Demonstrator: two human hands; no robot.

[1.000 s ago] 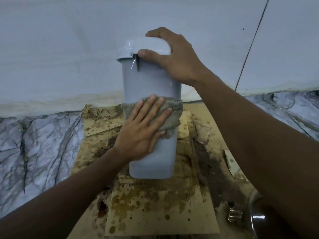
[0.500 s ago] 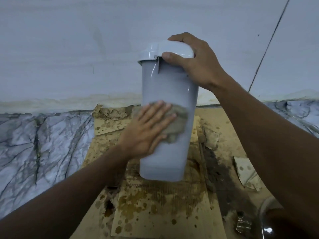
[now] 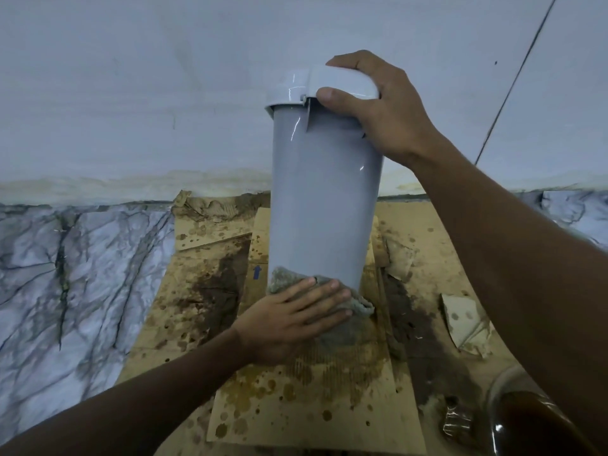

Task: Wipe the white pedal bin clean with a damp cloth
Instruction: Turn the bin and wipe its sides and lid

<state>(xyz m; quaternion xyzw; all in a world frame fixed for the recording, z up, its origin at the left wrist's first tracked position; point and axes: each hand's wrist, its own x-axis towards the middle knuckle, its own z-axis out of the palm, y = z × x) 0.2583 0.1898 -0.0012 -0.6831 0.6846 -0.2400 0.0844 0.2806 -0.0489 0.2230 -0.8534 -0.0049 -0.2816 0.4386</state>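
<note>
The white pedal bin (image 3: 324,205) stands upright on stained cardboard, its domed lid closed. My right hand (image 3: 381,110) grips the lid from the right, thumb on the front edge. A grey damp cloth (image 3: 348,324) is pressed against the bin's lowest front part, partly bunched on the cardboard. My left hand (image 3: 292,319) lies flat on the cloth, fingers spread and pointing right. The bin's base and pedal are hidden behind the cloth and hand.
Stained, wet cardboard sheets (image 3: 296,409) cover the floor under the bin. Marble-patterned floor (image 3: 75,278) lies to the left. A white wall (image 3: 131,93) rises right behind the bin. A dark round object (image 3: 526,422) sits at the bottom right, with cardboard scraps (image 3: 464,320) nearby.
My left hand has slid the cloth down the bin's front from its middle to its bottom. My right hand has kept its hold on the lid.
</note>
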